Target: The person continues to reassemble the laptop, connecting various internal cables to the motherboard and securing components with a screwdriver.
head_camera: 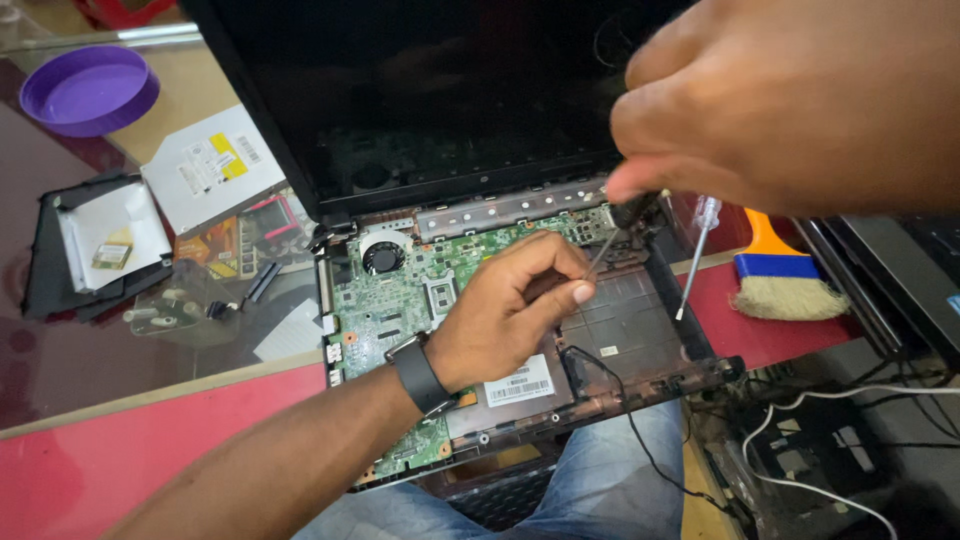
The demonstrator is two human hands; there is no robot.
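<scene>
Open laptop on red table. Left hand curled, pinching thin tool. Right hand closed around screwdriver. Brush, purple bowl nearby.

Electronics repair bench, mine. Evidence: opened black laptop with bare green circuit board before me; silver optical drive removed; orange-handled dusting brush; purple plastic bowl; red-edged glass worktop; loose white cables.
</scene>
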